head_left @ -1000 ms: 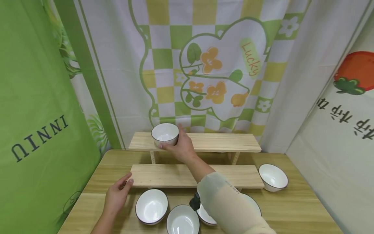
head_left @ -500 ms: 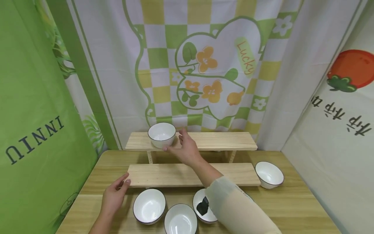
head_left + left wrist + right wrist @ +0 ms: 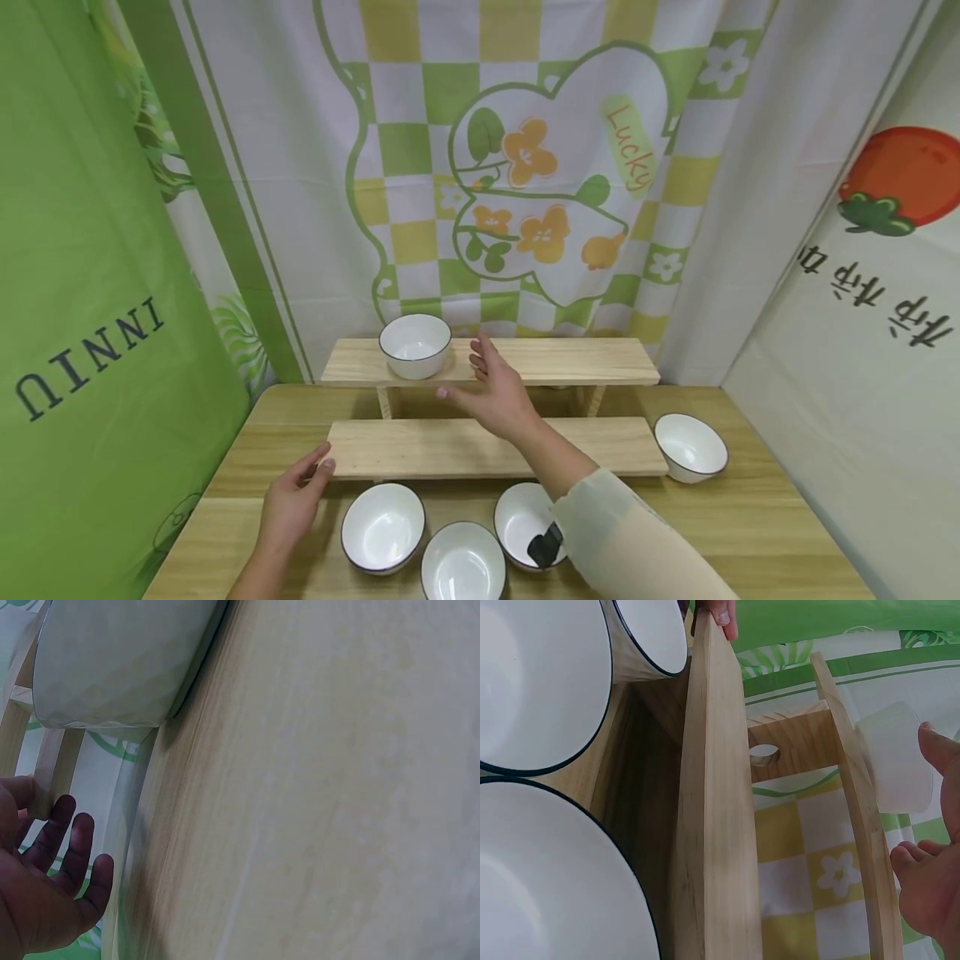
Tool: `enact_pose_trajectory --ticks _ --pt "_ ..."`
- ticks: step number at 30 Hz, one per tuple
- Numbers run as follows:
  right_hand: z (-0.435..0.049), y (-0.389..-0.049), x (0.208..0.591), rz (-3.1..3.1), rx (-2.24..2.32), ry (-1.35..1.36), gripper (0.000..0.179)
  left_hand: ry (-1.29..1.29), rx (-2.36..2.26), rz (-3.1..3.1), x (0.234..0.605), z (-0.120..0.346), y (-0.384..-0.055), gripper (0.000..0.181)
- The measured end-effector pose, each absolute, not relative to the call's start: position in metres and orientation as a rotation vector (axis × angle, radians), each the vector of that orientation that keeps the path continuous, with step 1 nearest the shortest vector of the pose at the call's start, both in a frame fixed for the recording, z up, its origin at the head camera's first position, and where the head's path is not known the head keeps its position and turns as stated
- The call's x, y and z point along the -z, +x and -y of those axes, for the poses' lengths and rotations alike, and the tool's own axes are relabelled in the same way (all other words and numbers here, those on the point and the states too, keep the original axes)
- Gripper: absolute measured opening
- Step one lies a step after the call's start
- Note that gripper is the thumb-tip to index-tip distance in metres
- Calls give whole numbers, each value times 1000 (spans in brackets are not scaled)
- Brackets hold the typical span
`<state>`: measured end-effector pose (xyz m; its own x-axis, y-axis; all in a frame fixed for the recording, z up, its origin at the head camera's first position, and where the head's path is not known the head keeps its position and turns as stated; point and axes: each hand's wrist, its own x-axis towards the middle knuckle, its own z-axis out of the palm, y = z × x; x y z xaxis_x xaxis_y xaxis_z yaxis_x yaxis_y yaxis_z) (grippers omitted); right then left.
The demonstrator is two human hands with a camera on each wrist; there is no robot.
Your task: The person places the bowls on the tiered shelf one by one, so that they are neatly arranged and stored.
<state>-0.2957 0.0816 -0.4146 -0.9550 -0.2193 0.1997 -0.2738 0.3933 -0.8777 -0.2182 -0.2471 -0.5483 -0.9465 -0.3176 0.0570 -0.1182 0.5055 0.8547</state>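
Note:
A white bowl with a dark rim (image 3: 415, 348) stands upright near the left end of the upper tier of a wooden two-tier shelf (image 3: 555, 360). My right hand (image 3: 495, 393) is just to the right of this bowl, apart from it, thumb and fingers spread with nothing between them. In the right wrist view the same hand (image 3: 937, 847) appears at the right edge, by the bowl (image 3: 896, 761). My left hand (image 3: 294, 498) pinches the left end of the lower board (image 3: 480, 448); the left wrist view shows its fingers (image 3: 75, 855) about the board's end.
In front of the shelf, three white bowls stand on the wooden table (image 3: 225, 517): one at left (image 3: 383, 527), one in the middle (image 3: 463, 567), one partly behind the right sleeve (image 3: 517, 521). Another bowl (image 3: 691, 447) is right of the lower board. Printed curtains (image 3: 315, 167) surround the table.
My right hand has let go of the bowl on the upper tier and drawn back to the right. The left hand has stayed at the lower board's end. The head view has shifted slightly.

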Motion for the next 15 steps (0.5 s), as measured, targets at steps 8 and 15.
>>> enact_pose_trajectory --ticks 8,15 --pt "-97 -285 419 2580 -1663 469 112 376 1430 2532 548 247 -218 52" --pt "-117 -271 425 2547 -1711 466 110 359 1413 2524 548 245 -220 50"
